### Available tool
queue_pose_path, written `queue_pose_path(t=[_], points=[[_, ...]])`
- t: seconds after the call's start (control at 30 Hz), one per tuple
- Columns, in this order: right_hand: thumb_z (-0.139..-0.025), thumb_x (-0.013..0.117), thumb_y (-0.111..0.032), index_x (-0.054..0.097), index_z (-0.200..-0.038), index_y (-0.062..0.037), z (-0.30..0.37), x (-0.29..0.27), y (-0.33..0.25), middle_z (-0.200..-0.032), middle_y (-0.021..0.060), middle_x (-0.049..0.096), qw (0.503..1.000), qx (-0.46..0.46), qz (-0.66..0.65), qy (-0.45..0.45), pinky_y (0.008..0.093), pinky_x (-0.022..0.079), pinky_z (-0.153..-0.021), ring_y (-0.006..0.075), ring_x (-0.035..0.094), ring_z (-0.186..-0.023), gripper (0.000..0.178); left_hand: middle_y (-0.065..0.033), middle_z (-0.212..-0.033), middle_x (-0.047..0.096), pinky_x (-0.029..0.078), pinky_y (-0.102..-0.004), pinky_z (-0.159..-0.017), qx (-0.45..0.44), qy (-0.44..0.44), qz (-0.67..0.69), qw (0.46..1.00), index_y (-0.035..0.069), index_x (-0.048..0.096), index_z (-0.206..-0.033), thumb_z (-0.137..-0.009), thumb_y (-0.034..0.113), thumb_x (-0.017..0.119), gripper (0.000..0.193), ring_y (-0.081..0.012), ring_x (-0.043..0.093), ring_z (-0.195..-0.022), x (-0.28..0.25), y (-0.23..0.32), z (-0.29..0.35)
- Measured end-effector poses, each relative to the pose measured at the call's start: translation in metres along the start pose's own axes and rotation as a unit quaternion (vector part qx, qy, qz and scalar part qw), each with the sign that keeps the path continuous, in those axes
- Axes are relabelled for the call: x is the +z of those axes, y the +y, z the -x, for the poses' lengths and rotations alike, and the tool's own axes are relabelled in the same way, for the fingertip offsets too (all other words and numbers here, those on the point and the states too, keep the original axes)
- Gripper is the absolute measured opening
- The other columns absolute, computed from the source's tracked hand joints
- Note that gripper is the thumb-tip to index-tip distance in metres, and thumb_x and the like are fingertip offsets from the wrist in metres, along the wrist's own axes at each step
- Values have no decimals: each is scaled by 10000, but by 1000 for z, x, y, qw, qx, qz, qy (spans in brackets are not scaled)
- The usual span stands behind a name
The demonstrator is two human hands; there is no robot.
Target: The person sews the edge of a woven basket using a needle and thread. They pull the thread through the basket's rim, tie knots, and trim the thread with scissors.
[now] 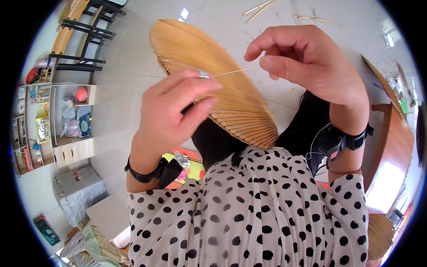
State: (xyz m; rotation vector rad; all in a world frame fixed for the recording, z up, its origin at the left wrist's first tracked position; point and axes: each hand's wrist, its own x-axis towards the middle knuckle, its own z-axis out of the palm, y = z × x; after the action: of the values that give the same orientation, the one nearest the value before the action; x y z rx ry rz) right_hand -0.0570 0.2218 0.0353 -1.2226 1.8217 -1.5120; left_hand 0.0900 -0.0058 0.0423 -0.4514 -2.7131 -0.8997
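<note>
A tan pleated palm-leaf fan (222,84) rests tilted across my lap, its ribbed edge toward my body. My left hand (171,104) is over the fan's left side, fingers bent, a ring on one finger. From its fingertips a thin pale strand (233,71) sticks out to the right; whether it is a needle, thread or fibre I cannot tell. My right hand (298,60) hovers beyond the fan's right edge. Its thumb and forefinger are curved toward each other with a small gap, and nothing shows between them.
Loose straw pieces (260,10) are scattered on the pale tiled floor (120,89). On the left are a shelf unit (73,113), a black-legged wooden bench (82,29) and a grey covered box (80,191). A brown wooden table (387,155) stands at the right.
</note>
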Motion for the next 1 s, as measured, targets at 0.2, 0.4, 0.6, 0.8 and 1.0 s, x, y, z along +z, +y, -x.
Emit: queue_pose_path(t=[0.2, 0.4, 0.6, 0.8, 1.0], points=[[-962, 609, -182, 669, -1099, 5, -1, 4, -38, -804, 13, 641, 991, 42, -119, -34, 190, 381, -555, 35, 484, -630, 239, -121, -997, 620, 501, -364, -685, -17, -59, 50, 997, 37, 637, -1044, -808, 61, 707, 247, -279, 630, -773, 30, 14, -15], [-943, 648, -204, 670, -1081, 5, -6, 19, -40, -879, 34, 664, 993, -47, -106, 16, 185, 380, -558, 45, 497, -633, 251, -93, -893, 644, 482, -324, -647, 2, -124, 134, 983, 49, 666, -987, -855, 54, 681, 134, -240, 631, -758, 44, 15, -20], [-918, 680, -191, 669, -1050, 4, 3, 14, -35, -798, -16, 626, 998, 8, -51, 22, 177, 362, -547, 21, 463, -620, 236, -90, -851, 605, 475, -347, -640, 46, -147, 206, 966, 21, 638, -954, -889, 53, 652, 74, -277, 616, -740, 48, 21, 11], [-923, 666, -100, 687, -1026, -11, 11, 27, -12, -746, -51, 604, 995, 31, 49, 83, 187, 355, -524, -3, 465, -607, 138, -78, -904, 641, 505, -306, -647, 23, -115, 231, 966, 7, 626, -979, -932, 67, 617, 77, -231, 663, -752, 45, 18, 44], [-889, 685, -98, 692, -1025, -29, 11, 55, 6, -668, -43, 565, 968, 11, 90, 234, 203, 323, -483, 12, 395, -535, 153, -148, -968, 667, 543, -321, -742, -97, -39, 463, 880, -23, 596, -1008, -1031, 167, 484, 222, -229, 683, -796, 29, 16, 48]])
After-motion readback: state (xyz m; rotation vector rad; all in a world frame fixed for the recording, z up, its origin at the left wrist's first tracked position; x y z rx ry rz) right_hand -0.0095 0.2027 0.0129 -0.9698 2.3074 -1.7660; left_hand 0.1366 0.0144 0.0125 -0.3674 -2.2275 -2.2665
